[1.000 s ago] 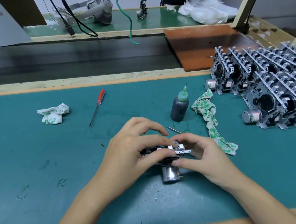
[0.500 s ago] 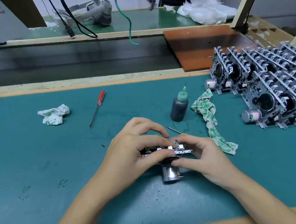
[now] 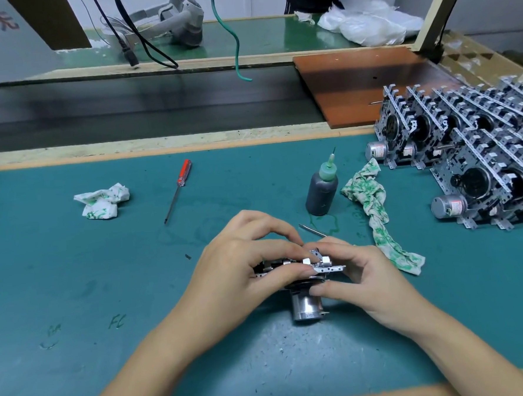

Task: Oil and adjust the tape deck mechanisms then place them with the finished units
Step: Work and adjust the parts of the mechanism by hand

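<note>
A small metal mechanism (image 3: pixel 301 270) with a shiny cylindrical motor (image 3: pixel 306 308) is held low over the green mat (image 3: pixel 75 270). It is gripped between the left hand (image 3: pixel 243 275) and right hand (image 3: pixel 369 280), fingers curled round it. Its long axis is laid left-right, the motor pointed toward the person.

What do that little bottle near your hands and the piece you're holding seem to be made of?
The bottle looks like soft dark grey plastic, matte, with a pale green nozzle and a thin needle tip. The mechanism held by the left hand and right hand looks like metal: a pale perforated frame and a shiny, reflective motor can.
</note>
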`<state>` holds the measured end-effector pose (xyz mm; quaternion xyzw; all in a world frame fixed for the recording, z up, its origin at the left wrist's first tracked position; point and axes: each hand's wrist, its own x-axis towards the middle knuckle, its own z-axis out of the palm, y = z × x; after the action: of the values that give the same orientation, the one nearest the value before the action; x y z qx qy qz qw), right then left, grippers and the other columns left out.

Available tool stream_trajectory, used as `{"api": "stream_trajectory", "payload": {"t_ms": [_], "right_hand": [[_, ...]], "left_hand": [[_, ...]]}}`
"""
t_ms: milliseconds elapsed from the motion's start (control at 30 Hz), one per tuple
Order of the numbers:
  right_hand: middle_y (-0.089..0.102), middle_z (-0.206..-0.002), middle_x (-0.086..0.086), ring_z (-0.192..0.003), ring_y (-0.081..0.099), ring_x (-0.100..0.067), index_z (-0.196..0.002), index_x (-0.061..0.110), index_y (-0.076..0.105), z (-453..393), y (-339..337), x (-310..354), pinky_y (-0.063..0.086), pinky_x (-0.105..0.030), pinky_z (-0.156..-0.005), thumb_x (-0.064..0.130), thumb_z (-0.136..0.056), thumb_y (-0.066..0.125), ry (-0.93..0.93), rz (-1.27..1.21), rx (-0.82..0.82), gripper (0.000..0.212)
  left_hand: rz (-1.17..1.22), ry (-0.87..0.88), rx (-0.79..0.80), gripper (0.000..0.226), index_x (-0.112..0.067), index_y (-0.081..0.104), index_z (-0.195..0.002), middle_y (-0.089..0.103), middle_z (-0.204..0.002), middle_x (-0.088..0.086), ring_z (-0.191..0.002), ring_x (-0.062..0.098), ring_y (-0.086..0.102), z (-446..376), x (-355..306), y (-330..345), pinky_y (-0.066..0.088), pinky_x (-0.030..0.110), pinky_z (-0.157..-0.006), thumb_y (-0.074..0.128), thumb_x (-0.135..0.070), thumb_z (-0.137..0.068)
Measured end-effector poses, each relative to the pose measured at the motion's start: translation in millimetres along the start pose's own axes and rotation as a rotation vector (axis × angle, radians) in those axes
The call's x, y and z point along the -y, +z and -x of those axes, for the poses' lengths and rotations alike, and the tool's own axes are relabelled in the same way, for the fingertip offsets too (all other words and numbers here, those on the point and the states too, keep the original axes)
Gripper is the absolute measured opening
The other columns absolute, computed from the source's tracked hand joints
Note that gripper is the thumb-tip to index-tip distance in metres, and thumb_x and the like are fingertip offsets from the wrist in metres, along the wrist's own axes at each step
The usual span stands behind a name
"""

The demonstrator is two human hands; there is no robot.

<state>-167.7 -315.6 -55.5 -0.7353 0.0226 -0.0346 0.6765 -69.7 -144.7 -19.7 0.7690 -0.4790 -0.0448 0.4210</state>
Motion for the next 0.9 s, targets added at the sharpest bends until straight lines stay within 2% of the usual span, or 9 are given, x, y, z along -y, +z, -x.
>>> {"api": "stream_trajectory", "payload": {"t_ms": [100,200,300,400,467,567,667,767,900], "right_hand": [[0.067,-0.099,0.008,-0.096,0.063,-0.009,-0.099,0.027,0.073,4,-3,0,0.044,-0.015,-0.087,0.014,-0.069,0.075,-0.039,0.034,-0.043,0.033],[0.067,-0.098,0.007,-0.095,0.063,-0.011,-0.114,0.038,0.065,10,-9,2,0.045,-0.018,-0.089,0.029,-0.069,0.077,-0.132,0.115,-0.178,0.048],[0.065,-0.092,0.014,-0.089,0.061,-0.01,-0.117,0.035,0.064,13,-9,2,0.043,-0.019,-0.086,0.036,-0.076,0.071,-0.405,0.467,-0.285,0.042],[0.066,-0.084,0.006,-0.078,0.057,-0.017,-0.11,0.024,0.067,14,-8,1,0.047,-0.029,-0.073,0.027,-0.084,0.067,-0.657,0.778,-0.352,0.026],[0.067,-0.08,0.004,-0.075,0.055,-0.019,-0.11,0.023,0.063,15,-11,1,0.049,-0.034,-0.066,0.026,-0.086,0.066,-0.73,0.938,-0.378,0.024],[0.069,-0.085,0.004,-0.078,0.054,-0.019,-0.111,0.024,0.064,16,-15,2,0.048,-0.035,-0.068,0.03,-0.089,0.063,-0.752,1.046,-0.368,0.023],[0.068,-0.088,0.003,-0.08,0.055,-0.02,-0.112,0.023,0.063,18,-13,3,0.049,-0.036,-0.069,0.029,-0.087,0.062,-0.703,0.959,-0.354,0.025],[0.067,-0.092,0.004,-0.083,0.056,-0.018,-0.112,0.02,0.063,18,-13,1,0.048,-0.032,-0.075,0.03,-0.092,0.054,-0.619,0.811,-0.342,0.024],[0.068,-0.087,0.009,-0.078,0.056,-0.018,-0.105,0.015,0.071,20,-15,-6,0.048,-0.032,-0.07,0.032,-0.091,0.054,-0.537,0.893,-0.392,0.028]], "left_hand": [[-0.03,0.009,0.003,0.025,-0.032,0.076,-0.09,0.061,-0.099,-0.021,-0.101,0.007,0.051,-1,0,0,0.041,0.021,-0.084,0.056,-0.046,-0.084],[-0.024,0.02,0.005,0.021,-0.036,0.073,-0.093,0.062,-0.1,-0.022,-0.101,0.007,0.052,-1,0,-1,0.042,0.023,-0.086,0.057,-0.046,-0.085],[-0.011,0.02,0.007,0.015,-0.038,0.069,-0.092,0.062,-0.1,-0.024,-0.102,0.008,0.053,-1,0,-1,0.042,0.025,-0.086,0.058,-0.047,-0.085],[-0.028,0.025,-0.01,0.017,-0.032,0.068,-0.087,0.062,-0.1,-0.023,-0.1,0.006,0.053,-1,0,0,0.042,0.024,-0.085,0.059,-0.046,-0.084],[-0.034,0.03,-0.01,0.019,-0.029,0.069,-0.086,0.062,-0.099,-0.022,-0.099,0.006,0.053,-1,0,0,0.042,0.023,-0.085,0.059,-0.046,-0.084],[-0.032,0.024,-0.004,0.021,-0.029,0.069,-0.085,0.062,-0.099,-0.022,-0.099,0.007,0.054,-2,0,0,0.042,0.023,-0.085,0.058,-0.047,-0.084],[-0.026,0.024,-0.003,0.021,-0.029,0.069,-0.084,0.062,-0.1,-0.022,-0.099,0.007,0.054,-2,0,0,0.042,0.023,-0.085,0.059,-0.047,-0.083],[-0.013,0.007,-0.005,0.02,-0.03,0.069,-0.083,0.062,-0.101,-0.021,-0.1,0.007,0.054,-2,0,0,0.042,0.024,-0.085,0.059,-0.048,-0.082],[-0.003,-0.005,-0.006,0.019,-0.032,0.069,-0.083,0.062,-0.1,-0.021,-0.101,0.006,0.053,-2,0,-1,0.042,0.024,-0.086,0.059,-0.048,-0.082]]}}
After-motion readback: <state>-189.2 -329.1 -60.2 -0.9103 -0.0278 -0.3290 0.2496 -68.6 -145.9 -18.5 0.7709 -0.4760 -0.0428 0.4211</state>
